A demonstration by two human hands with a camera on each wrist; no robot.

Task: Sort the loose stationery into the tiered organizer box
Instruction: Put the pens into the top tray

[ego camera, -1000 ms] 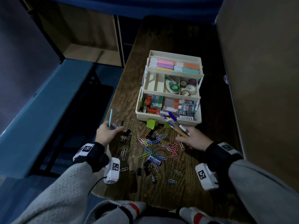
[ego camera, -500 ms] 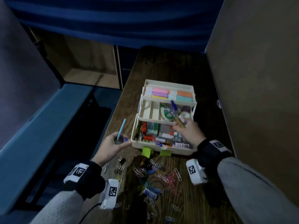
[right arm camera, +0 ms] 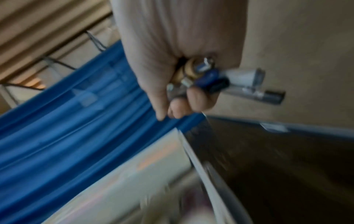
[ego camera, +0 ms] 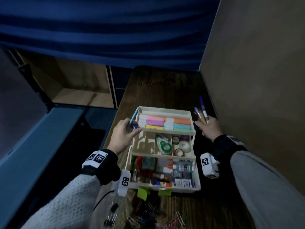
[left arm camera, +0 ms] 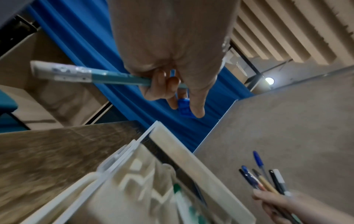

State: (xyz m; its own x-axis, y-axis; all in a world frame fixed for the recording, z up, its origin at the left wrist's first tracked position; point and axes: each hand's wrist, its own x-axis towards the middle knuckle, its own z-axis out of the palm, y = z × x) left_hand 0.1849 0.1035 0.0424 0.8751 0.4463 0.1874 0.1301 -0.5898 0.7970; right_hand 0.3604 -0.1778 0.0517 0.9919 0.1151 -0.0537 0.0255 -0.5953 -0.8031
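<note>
Both hands now hover at the top tier of the tiered organizer box [ego camera: 165, 123], lifted away from the loose paper clips [ego camera: 148, 217] on the table [ego camera: 158, 90] in front of it. The left hand [ego camera: 123, 136], at the box's left edge, grips a teal pen [left arm camera: 91, 76] and a small blue item I cannot identify; the right hand [ego camera: 208, 128], at its right edge, clutches a bundle of pens [ego camera: 201, 114]. The pens look ready for stowing, clips remaining

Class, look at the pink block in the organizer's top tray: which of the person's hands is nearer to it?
Left. The left hand is at the top tray's left edge, near the pink block; the right hand is beyond the tray's right side.
</note>
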